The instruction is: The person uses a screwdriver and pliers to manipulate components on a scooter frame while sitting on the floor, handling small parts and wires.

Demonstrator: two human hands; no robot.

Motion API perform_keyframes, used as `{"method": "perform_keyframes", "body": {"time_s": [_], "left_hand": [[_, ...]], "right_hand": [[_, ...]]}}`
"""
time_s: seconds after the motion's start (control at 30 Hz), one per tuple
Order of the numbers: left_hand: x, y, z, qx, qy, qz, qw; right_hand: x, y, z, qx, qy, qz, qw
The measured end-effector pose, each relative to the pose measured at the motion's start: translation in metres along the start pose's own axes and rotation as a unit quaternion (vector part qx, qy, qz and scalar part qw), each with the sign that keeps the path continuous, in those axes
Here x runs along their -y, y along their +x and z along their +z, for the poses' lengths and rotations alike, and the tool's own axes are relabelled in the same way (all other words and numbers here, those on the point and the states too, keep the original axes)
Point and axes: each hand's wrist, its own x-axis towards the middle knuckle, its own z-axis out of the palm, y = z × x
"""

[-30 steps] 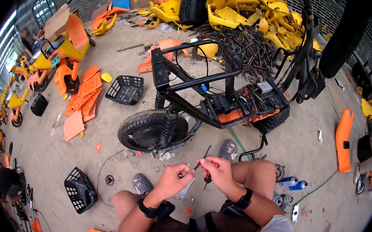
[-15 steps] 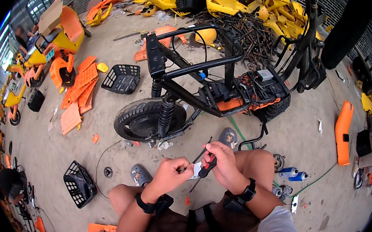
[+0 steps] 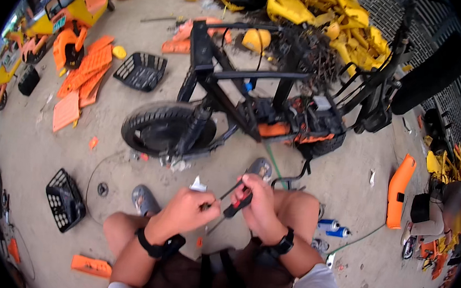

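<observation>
Head view (fisheye), facing steeply down

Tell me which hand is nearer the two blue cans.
Right: the right hand is to the left of the blue cans in the picture; the left hand is farther off to their left.
</observation>
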Motion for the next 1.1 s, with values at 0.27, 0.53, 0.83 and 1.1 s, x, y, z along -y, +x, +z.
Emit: {"method": "perform_keyframes", "body": {"time_s": [0.27, 0.53, 0.83, 1.1], "left_hand": [[0.018, -0.012, -0.007, 0.076, -0.005, -0.084, 0.993], [0.012, -0.026, -0.019, -0.07, -0.128, -0.11, 0.983], [0.012, -0.02, -0.012, -0.039, -0.268, -0.169, 0.948], [0.01, -0.017, -0.002, -0.047, -0.292, -0.154, 0.943]], "right_hand": [[-0.007, 0.0, -0.005, 0.106, -0.134, -0.105, 0.98], [-0.015, -0.007, 0.0, 0.174, -0.259, -0.154, 0.937], [-0.021, -0.008, 0.0, 0.212, -0.36, -0.23, 0.879], [-0.019, -0.009, 0.001, 0.213, -0.385, -0.27, 0.856]]}}
